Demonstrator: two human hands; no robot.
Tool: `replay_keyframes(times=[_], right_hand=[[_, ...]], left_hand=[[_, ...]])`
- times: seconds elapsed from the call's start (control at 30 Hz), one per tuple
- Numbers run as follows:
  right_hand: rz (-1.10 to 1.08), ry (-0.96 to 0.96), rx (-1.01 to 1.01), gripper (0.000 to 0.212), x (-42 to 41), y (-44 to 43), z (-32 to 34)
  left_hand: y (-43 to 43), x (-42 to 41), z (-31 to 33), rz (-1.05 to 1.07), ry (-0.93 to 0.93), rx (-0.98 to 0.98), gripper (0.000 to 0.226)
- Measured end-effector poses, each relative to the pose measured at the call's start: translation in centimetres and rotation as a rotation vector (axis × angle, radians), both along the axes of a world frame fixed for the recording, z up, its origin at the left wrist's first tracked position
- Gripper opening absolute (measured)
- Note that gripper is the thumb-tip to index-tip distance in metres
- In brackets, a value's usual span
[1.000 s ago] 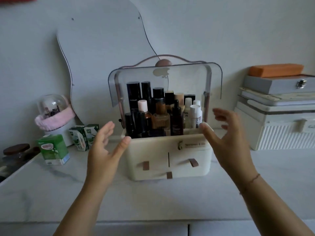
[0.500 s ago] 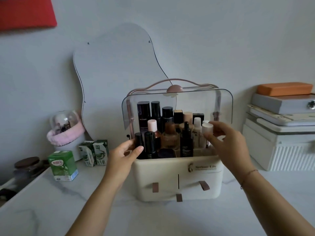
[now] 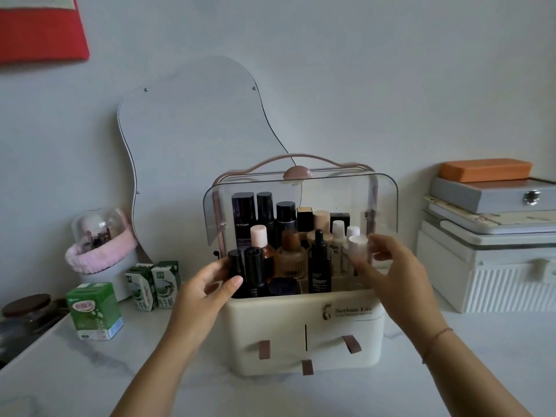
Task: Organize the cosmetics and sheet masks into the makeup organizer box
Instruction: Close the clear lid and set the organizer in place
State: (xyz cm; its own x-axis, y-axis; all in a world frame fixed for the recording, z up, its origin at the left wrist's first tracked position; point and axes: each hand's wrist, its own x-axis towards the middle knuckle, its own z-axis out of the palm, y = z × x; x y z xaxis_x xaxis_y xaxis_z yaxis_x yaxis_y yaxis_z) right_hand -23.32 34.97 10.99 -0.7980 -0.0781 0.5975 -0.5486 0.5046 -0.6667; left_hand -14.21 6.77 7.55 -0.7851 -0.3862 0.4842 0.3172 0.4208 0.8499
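Pinching a black bottle (image 3: 235,264) in your left hand (image 3: 207,288), a white-capped bottle (image 3: 358,246) in your right hand (image 3: 394,272), you seemingly seat both upright.

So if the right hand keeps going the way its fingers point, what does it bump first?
Probably the white-capped bottle at the front right of the organizer box. The right hand points its fingers left at it, very close; touching or not, I can't tell.
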Motion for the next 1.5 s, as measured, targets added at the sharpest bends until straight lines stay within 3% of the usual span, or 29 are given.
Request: replay_keyframes(times=[0.1, 0.2, 0.33, 0.47, 0.73, 0.97, 1.17, 1.3, 1.4, 1.5], right_hand=[[-0.199, 0.198, 0.095, 0.047, 2.1, -0.4, -0.3], [-0.248, 0.403, 0.043, 0.040, 4.3, -2.2, -0.6], [-0.076, 0.207, 0.036, 0.044, 4.3, -4.8, 0.5], [-0.140, 0.094, 0.169, 0.055, 2.6, -6.0, 0.9], [-0.078, 0.062, 0.127, 0.032, 1.6, -5.2, 1.0], [0.056, 0.003, 0.061, 0.033, 1.4, -4.6, 1.2], [0.030, 0.146, 0.059, 0.030, 3.4, -3.6, 1.1], [-0.036, 0.340, -0.165, 0.010, 4.4, -1.8, 1.6], [-0.152, 0.459, -0.285, 0.021, 3.8, -1.1, 2.5], [-0.163, 0.368, -0.292, 0.048, 2.5, -0.9, 3.8]], left_hand=[[0.1, 0.1, 0.3, 0.013, 0.043, 0.000, 0.033], [0.1, -0.1, 0.7, 0.016, 0.058, 0.005, 0.035], [0.1, -0.5, 0.7, 0.005, 0.046, 0.028, 0.040], [-0.2, -0.8, 0.3, -0.002, 0.012, 0.063, 0.039], [-0.7, -0.9, -0.1, -0.030, -0.031, 0.080, 0.040], [-0.4, -0.3, 0.0, -0.031, -0.032, 0.073, 0.049], [0.5, 0.8, 1.4, -0.003, 0.090, 0.080, 0.034], [0.9, 1.7, 3.3, 0.126, 0.253, 0.059, 0.039], [1.2, 2.0, 4.8, 0.151, 0.337, 0.051, 0.041], [2.1, 2.2, 6.1, 0.092, 0.358, 0.051, 0.056]])
